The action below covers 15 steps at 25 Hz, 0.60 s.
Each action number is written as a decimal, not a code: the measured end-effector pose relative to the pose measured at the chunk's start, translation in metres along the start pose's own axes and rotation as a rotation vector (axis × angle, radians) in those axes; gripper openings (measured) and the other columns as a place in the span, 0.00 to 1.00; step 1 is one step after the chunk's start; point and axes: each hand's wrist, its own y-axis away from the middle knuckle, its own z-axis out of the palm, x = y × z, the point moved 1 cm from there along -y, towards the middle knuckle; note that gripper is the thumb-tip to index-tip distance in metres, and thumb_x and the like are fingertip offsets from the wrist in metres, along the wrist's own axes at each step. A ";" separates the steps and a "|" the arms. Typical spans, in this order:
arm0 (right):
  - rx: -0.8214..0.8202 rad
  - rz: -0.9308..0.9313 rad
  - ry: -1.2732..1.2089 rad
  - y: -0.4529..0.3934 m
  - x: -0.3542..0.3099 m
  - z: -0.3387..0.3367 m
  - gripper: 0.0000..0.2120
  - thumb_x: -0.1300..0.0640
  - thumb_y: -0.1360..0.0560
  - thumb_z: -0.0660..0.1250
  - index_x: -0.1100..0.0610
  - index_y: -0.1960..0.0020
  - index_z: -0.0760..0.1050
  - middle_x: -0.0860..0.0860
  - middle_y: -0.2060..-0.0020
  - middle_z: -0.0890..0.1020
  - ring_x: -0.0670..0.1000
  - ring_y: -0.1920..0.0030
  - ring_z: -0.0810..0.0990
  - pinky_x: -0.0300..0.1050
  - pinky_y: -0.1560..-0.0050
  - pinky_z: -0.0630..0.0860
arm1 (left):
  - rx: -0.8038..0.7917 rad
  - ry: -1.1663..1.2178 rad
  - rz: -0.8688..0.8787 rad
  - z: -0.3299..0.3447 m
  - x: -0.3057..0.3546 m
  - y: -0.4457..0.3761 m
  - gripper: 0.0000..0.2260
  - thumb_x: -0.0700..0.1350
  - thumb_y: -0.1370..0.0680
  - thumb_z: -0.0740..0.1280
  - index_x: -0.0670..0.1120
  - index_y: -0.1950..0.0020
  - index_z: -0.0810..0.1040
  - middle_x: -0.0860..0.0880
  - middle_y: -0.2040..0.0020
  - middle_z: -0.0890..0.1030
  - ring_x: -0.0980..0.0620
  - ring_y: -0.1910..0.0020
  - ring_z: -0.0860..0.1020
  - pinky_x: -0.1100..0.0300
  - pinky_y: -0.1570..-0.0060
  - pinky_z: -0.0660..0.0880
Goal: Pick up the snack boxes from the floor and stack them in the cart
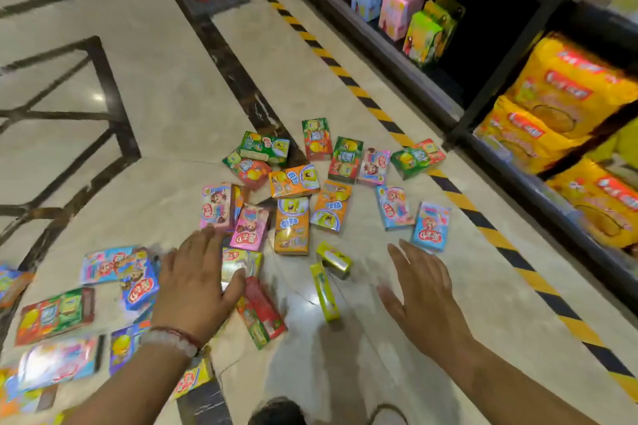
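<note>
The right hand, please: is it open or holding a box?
Open: the right hand hovers with fingers spread, no box in it.
</note>
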 end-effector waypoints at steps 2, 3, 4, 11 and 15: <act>-0.077 0.010 0.063 0.001 0.029 0.090 0.29 0.39 0.20 0.44 0.60 0.34 0.66 0.59 0.41 0.79 0.56 0.41 0.71 0.52 0.37 0.63 | -0.045 0.002 0.055 0.086 -0.009 -0.010 0.29 0.56 0.31 0.57 0.38 0.36 0.72 0.36 0.38 0.74 0.37 0.40 0.71 0.40 0.44 0.69; -0.135 0.019 0.077 0.000 0.043 0.135 0.31 0.38 0.21 0.45 0.61 0.34 0.67 0.59 0.43 0.79 0.57 0.42 0.74 0.51 0.38 0.63 | -0.061 -0.004 0.090 0.131 -0.013 -0.014 0.30 0.55 0.31 0.57 0.38 0.36 0.72 0.36 0.38 0.74 0.36 0.40 0.72 0.40 0.44 0.70; -0.187 0.032 0.073 -0.004 0.053 0.173 0.32 0.37 0.23 0.48 0.62 0.34 0.68 0.59 0.43 0.79 0.58 0.43 0.76 0.50 0.39 0.63 | -0.059 -0.008 0.125 0.164 -0.015 -0.020 0.30 0.55 0.31 0.57 0.39 0.35 0.70 0.35 0.37 0.73 0.35 0.40 0.72 0.39 0.44 0.71; -0.270 0.276 -0.609 -0.053 0.069 0.309 0.31 0.44 0.32 0.70 0.57 0.34 0.69 0.52 0.40 0.77 0.50 0.40 0.75 0.41 0.42 0.70 | -0.022 0.065 0.418 0.311 -0.010 -0.042 0.25 0.54 0.29 0.58 0.45 0.34 0.66 0.40 0.38 0.76 0.44 0.38 0.69 0.42 0.42 0.71; -0.138 0.511 -0.804 -0.061 0.068 0.294 0.15 0.58 0.27 0.70 0.54 0.42 0.72 0.52 0.50 0.81 0.51 0.51 0.79 0.43 0.50 0.75 | -0.008 0.000 0.581 0.310 0.013 -0.031 0.27 0.50 0.33 0.57 0.44 0.36 0.69 0.42 0.39 0.77 0.41 0.39 0.74 0.46 0.41 0.65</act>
